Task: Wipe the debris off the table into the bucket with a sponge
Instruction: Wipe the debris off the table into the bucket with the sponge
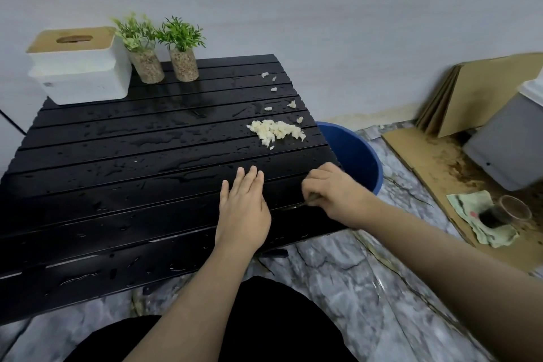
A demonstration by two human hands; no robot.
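Observation:
A pile of pale crumbly debris point(276, 132) lies near the right edge of the wet black slatted table point(117, 173), with a few loose bits point(273, 89) trailing toward the far corner. A blue bucket point(357, 156) stands on the floor just past that edge. My left hand point(244, 211) rests flat on the table, fingers apart, holding nothing. My right hand point(335, 194) is closed near the table's right edge on a dark greenish thing point(313, 198), probably the sponge, mostly hidden by the fingers. Both hands are nearer to me than the pile.
A white tissue box point(82, 67) and two small potted plants point(164, 50) stand at the table's far left. Cardboard sheets point(476, 91), a grey bin point(511, 141), a rag point(482, 220) and a clear cup point(508, 211) lie on the floor to the right.

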